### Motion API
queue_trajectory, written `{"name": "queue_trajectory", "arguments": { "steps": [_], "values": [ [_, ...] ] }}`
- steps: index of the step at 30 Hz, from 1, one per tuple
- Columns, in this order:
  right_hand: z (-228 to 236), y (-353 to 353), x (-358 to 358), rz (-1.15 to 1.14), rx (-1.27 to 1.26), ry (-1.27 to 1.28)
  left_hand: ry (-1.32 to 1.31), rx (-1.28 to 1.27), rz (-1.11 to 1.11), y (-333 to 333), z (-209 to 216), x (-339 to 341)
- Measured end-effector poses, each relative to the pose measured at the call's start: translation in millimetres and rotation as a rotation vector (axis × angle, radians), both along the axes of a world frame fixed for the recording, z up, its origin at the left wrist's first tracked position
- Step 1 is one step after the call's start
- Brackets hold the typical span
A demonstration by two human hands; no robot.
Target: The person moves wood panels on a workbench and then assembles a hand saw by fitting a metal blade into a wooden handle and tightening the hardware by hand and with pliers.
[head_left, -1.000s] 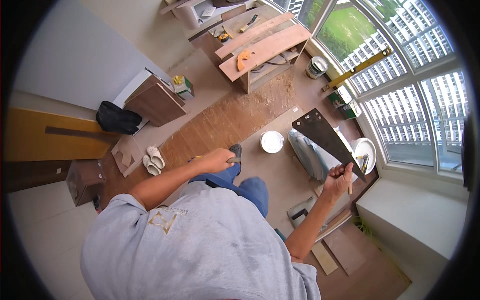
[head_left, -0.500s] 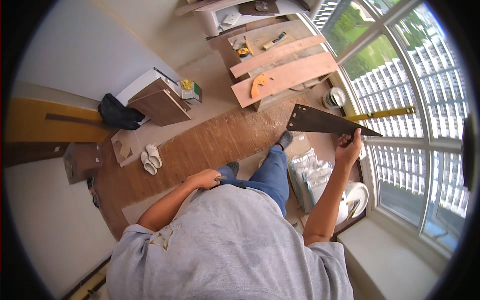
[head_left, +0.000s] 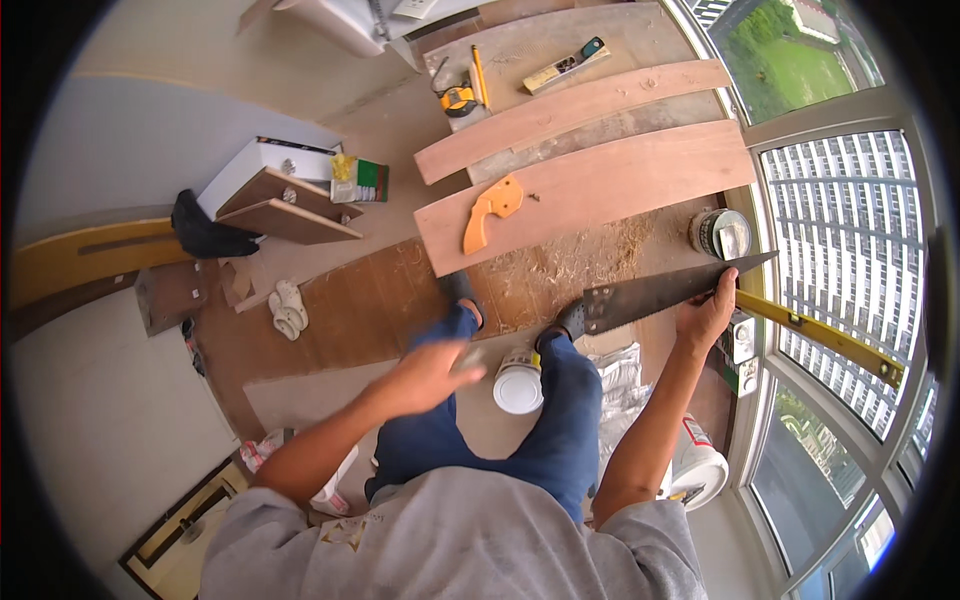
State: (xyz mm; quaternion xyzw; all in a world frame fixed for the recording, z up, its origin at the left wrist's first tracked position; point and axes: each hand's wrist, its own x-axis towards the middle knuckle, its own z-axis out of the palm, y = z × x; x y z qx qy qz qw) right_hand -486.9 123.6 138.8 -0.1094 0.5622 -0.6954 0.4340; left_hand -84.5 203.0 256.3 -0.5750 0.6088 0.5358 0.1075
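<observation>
My right hand (head_left: 708, 312) grips a dark saw blade (head_left: 650, 288) near its narrow tip. The blade has no handle on it; its wide end, with holes, points left over my foot. An orange saw handle (head_left: 480, 225) lies on the nearer wooden board (head_left: 620, 185), with small screws (head_left: 533, 197) beside it. My left hand (head_left: 425, 378) is over my left thigh, smeared by motion, so its fingers and anything in them cannot be made out.
A second board (head_left: 580, 108) lies beyond the first. Behind are a tape measure (head_left: 458, 100), a pencil (head_left: 480, 78) and a wooden hand plane (head_left: 565, 68). Buckets (head_left: 518, 388) stand by my legs; a yellow level (head_left: 830, 340) leans by the window. Shavings (head_left: 590, 250) litter the floor.
I have come nearer the boards, which now look larger. My left hand has left my waist and moved forward. The blade stays in my right hand, its tip now tilted upward.
</observation>
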Motion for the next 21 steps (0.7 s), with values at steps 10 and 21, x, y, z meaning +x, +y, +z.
{"name": "queue_trajectory", "arguments": {
  "steps": [10,21],
  "values": [
    [-141.6,-65.7,-32.7,-0.126,-0.139,-0.105,-0.093,-0.849,-0.375,-290.9,-208.9,-203.9],
    [-156.5,-89.2,-52.1,-0.160,-0.177,0.006,-0.077,-1.199,-0.523,-285.7,-230.7,-204.7]
  ]
}}
